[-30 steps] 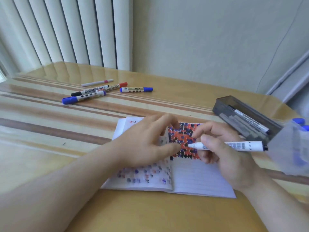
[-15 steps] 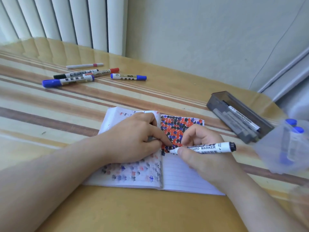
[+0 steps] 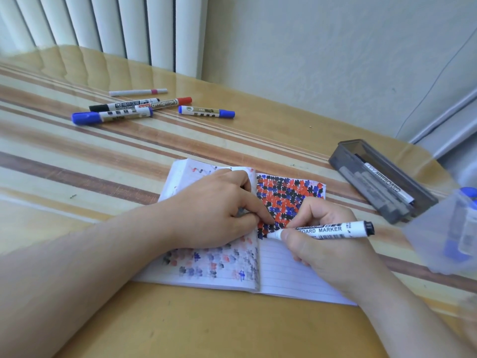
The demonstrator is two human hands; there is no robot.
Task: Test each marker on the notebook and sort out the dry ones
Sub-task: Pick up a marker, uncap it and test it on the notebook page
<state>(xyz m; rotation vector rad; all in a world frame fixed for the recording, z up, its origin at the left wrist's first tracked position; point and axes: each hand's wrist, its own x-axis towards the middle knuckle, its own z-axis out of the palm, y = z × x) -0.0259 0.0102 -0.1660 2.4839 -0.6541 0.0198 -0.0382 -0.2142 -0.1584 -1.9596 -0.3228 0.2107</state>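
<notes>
An open lined notebook (image 3: 291, 277) lies in front of me, its right page covered at the top with red, blue and black marks. My right hand (image 3: 327, 246) grips a white whiteboard marker (image 3: 333, 229) with a black end, its tip down on the right page by the spine. My left hand (image 3: 214, 213) rests on the left page, fingers curled, one fingertip pressing the paper beside the marker tip. Several capped markers (image 3: 124, 115) lie at the far left of the table.
A dark grey open box (image 3: 387, 184) with a marker inside sits at the right. A translucent plastic container (image 3: 449, 228) holding blue-capped markers stands at the right edge. White vertical blinds hang behind the striped table (image 3: 77, 161); a wall is at the back.
My right hand lowered the marker from above the page until its tip reached the paper near the spine. My left hand shifted a little on the left page. The camera moved closer.
</notes>
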